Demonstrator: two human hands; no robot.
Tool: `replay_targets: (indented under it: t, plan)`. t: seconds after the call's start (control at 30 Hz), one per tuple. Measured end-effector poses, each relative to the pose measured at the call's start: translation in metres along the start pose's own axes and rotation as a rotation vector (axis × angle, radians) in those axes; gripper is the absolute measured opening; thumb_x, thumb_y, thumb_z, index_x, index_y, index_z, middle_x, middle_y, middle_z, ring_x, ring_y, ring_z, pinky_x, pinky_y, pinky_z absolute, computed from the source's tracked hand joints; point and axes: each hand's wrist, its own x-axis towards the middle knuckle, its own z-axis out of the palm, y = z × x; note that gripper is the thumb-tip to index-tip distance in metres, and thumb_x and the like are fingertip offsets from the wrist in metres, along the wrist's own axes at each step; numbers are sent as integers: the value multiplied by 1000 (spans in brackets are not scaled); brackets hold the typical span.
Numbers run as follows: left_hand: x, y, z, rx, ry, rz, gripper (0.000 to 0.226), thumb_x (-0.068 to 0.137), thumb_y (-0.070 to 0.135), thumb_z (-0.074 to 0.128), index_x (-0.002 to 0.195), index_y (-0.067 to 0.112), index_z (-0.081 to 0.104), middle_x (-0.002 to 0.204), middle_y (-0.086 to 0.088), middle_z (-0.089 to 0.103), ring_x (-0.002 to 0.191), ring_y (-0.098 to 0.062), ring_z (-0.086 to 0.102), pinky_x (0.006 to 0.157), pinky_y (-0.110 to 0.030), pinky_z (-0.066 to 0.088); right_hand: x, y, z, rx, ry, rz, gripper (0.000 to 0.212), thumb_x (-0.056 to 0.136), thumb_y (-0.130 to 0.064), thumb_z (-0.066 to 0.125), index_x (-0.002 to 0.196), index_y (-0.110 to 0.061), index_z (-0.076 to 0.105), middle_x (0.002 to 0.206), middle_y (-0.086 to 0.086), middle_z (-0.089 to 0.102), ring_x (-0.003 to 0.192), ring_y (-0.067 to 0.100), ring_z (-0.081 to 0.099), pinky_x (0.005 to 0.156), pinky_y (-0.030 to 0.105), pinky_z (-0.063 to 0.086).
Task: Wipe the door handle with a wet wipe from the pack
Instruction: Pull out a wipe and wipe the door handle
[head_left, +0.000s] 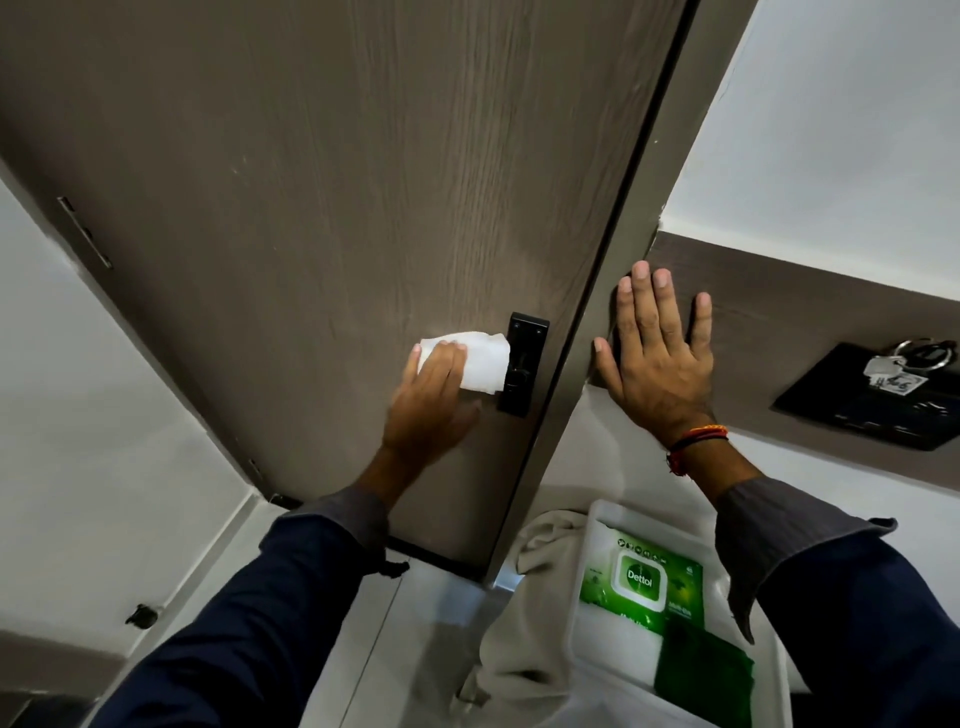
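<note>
A grey-brown wooden door (337, 208) fills the upper middle. Its black handle plate (524, 364) sits near the door's right edge; the lever itself is hidden under a white wet wipe (483, 364). My left hand (431, 410) is closed over the wipe and presses it onto the handle. My right hand (660, 358) lies flat with spread fingers against the brown wall panel (779, 332), just right of the door frame, holding nothing. The green wet-wipe pack (641, 582) lies lid-up in a white tray (592, 540) below my right arm.
A black wall holder (872, 410) with keys (904, 364) hangs on the panel at the right. A beige cloth (535, 613) is draped beside the tray, and a dark green cloth (701, 675) lies in it. White walls flank the door; pale floor lies below.
</note>
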Motion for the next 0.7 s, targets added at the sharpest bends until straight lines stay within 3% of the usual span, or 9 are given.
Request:
replay_targets:
  t: [0.17, 0.2, 0.27, 0.33, 0.37, 0.47, 0.5, 0.57, 0.7]
  plan:
    - [3, 36, -3, -172, -45, 6, 79, 86, 46, 66, 145, -3, 49, 151, -20, 51, 145, -35, 43, 122, -56, 30, -5, -17, -12, 123, -150, 57, 73, 108, -47, 35, 165, -6, 13, 172, 11, -6, 161, 27, -7, 128, 56, -8]
    - [3, 41, -5, -216, -60, 24, 77, 87, 44, 62, 147, -3, 47, 152, -19, 49, 146, -34, 40, 124, -56, 27, -11, -27, -17, 197, -171, 80, 70, 108, -44, 36, 163, -5, 19, 173, 13, -1, 161, 29, -1, 129, 58, -2]
    - [17, 32, -13, -255, -150, 134, 75, 87, 38, 48, 150, -1, 43, 154, -18, 47, 149, -32, 37, 126, -56, 22, -32, -51, -40, 388, -168, 150, 60, 107, -35, 43, 156, 0, 38, 166, 21, 28, 155, 34, 28, 126, 60, 23]
    - [16, 24, -19, -198, -172, 153, 71, 87, 30, 42, 151, 0, 42, 154, -18, 47, 149, -32, 37, 125, -57, 24, -64, -93, -54, 602, -298, 184, 49, 107, -29, 50, 144, 2, 56, 147, 23, 56, 135, 34, 56, 111, 56, 47]
    - [16, 17, -21, -206, -185, 178, 66, 89, 25, 41, 151, 0, 43, 154, -17, 49, 149, -31, 38, 125, -56, 26, -69, -117, -65, 710, -419, 361, 45, 108, -31, 51, 139, 0, 61, 139, 20, 63, 128, 32, 61, 106, 53, 52]
    - [10, 14, -27, -210, -168, 179, 54, 95, 12, 43, 147, 0, 48, 150, -17, 53, 144, -33, 45, 121, -57, 33, -51, -163, -78, 1452, -604, 1351, 39, 107, -34, 55, 130, -4, 65, 126, 14, 71, 122, 32, 66, 103, 45, 56]
    - [11, 16, -30, -214, -164, 169, 51, 97, 13, 47, 146, -1, 50, 148, -19, 55, 142, -35, 48, 119, -58, 36, -42, -166, -75, 1685, -605, 1588, 42, 107, -35, 54, 131, -3, 64, 127, 16, 71, 122, 35, 66, 103, 46, 57]
    - [13, 17, -38, -208, -157, 175, 49, 99, 20, 60, 141, -3, 55, 144, -22, 58, 138, -38, 52, 114, -61, 41, -24, -167, -66, 1936, -576, 1671, 46, 107, -36, 53, 137, -1, 60, 132, 20, 69, 124, 38, 67, 106, 52, 55]
    - [12, 16, -52, -220, -86, 280, 47, 89, 12, 75, 129, -9, 64, 135, -26, 64, 127, -42, 61, 103, -66, 49, 1, -174, -58, 1866, -461, 1780, 44, 104, -25, 62, 137, 4, 59, 135, 23, 66, 123, 40, 67, 96, 41, 60]
